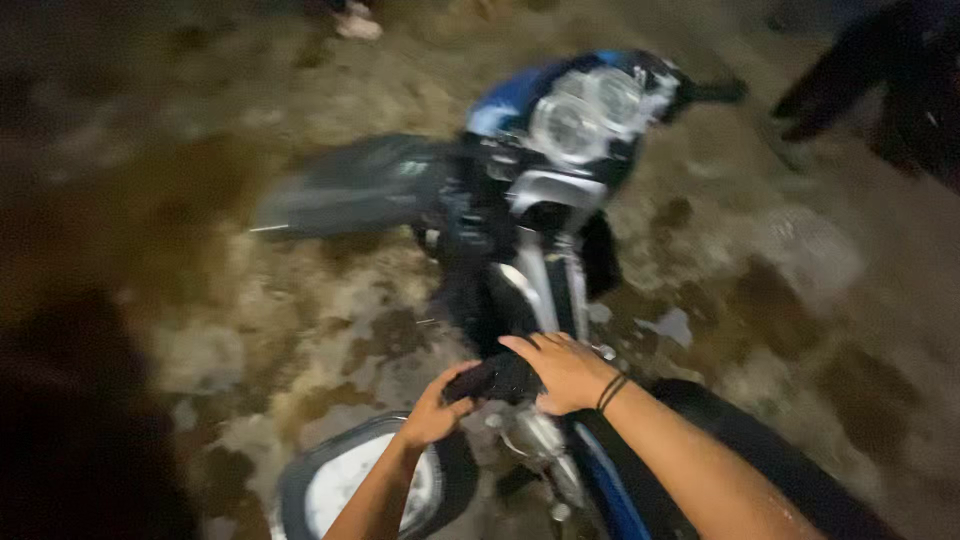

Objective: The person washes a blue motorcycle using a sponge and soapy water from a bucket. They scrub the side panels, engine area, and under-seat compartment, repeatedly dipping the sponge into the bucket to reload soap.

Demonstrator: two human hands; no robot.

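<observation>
Both hands on a dark cloth (495, 378) pressed against the motorcycle (545, 200) frame low by the front fork — left hand (435, 410) fingers clenched on its edge, right hand (565, 370) flat on top — likely mid-wipe, next stroke needing firm pressure; ground (250, 330) wet, stained concrete, dim surroundings.

- A dark cloth (497, 378), bunched and crumpled, lies pressed on the front of a motorcycle (540, 200).
- The motorcycle, blue and black with twin round dials, stands on wet, muddy ground.
</observation>
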